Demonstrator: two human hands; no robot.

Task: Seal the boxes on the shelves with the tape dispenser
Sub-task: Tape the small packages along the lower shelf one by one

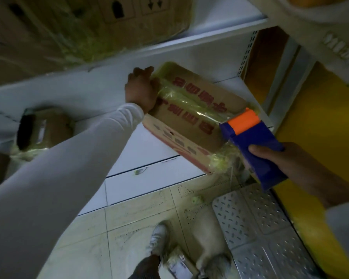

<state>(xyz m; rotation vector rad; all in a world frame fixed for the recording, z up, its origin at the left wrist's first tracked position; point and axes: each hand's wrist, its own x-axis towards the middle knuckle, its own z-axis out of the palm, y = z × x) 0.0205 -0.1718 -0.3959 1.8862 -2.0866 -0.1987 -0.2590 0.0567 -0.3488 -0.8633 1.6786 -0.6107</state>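
A flat cardboard box (181,125) with red print lies on the white shelf (101,93), one corner hanging past the shelf's front edge. Yellowish clear tape runs along its top. My left hand (141,87) grips the box's far left end. My right hand (286,158) holds a blue tape dispenser (256,146) with an orange roller, which sits on the box's near right end, over the tape strip.
A big taped carton (85,25) sits on the shelf above. A small dark-ended box (42,129) lies at the left of the same shelf. A yellow panel (318,125) stands to the right. Below are floor tiles, a perforated metal step (264,228), a shoe (157,238) and another box (179,262).
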